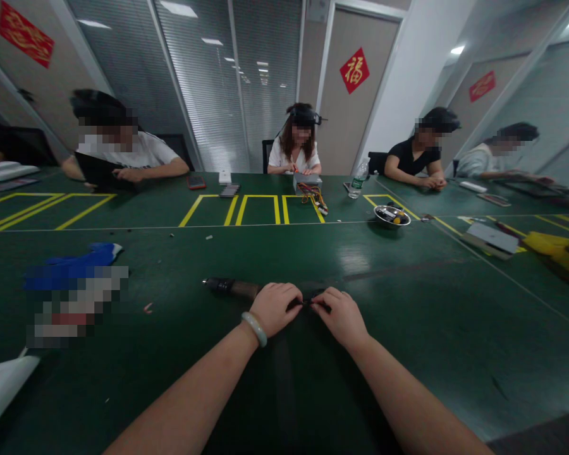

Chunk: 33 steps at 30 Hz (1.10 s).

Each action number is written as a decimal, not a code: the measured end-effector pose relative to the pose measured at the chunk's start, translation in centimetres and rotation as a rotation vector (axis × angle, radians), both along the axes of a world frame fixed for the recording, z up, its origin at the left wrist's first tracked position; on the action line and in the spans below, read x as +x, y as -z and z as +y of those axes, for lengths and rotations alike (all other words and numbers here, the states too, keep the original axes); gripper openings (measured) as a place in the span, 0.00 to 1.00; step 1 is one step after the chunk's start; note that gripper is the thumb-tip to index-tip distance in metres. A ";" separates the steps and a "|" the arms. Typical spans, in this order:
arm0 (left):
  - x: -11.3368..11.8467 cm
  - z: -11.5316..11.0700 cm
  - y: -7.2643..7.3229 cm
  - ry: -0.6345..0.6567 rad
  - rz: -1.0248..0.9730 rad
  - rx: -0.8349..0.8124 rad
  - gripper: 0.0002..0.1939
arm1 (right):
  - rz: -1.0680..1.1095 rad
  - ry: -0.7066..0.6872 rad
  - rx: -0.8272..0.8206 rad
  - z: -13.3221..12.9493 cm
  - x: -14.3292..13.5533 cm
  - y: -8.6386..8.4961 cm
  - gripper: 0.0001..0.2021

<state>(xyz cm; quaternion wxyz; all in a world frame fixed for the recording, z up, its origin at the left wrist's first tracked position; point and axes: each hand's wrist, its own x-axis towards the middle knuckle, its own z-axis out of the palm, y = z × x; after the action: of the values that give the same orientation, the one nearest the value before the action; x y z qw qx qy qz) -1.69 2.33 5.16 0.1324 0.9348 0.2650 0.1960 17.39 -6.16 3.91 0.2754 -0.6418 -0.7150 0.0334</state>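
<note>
My left hand [275, 308], with a pale green bangle at the wrist, has its fingers pinched together just above the table. Opposite it, my right hand [341, 316] is pinched too, its fingertips almost meeting those of the left. Between the fingertips is something small and dark; its kind does not show. Behind my left hand lies a dark cylindrical tool [232, 287] with a narrow metal tip pointing left. The hand hides its right end, and I cannot tell whether the two touch.
A green table [436, 341] spreads around my hands. Left are a blue item [73, 264] and a small scrap [148, 308]. Ahead are a metal bowl [392, 216] of parts, a bottle [359, 179], and a grey box with cables [308, 184]. Several people sit across.
</note>
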 end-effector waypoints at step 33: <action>-0.1 -0.2 0.4 -0.033 -0.007 -0.008 0.09 | -0.237 -0.071 -0.112 1.6 -0.7 0.6 0.06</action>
<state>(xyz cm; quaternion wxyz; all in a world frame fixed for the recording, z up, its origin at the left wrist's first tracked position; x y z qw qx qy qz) -1.77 2.17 4.77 0.1339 0.9290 0.2809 0.2001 16.69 -4.53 3.26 0.1513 -0.6300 -0.7617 0.0068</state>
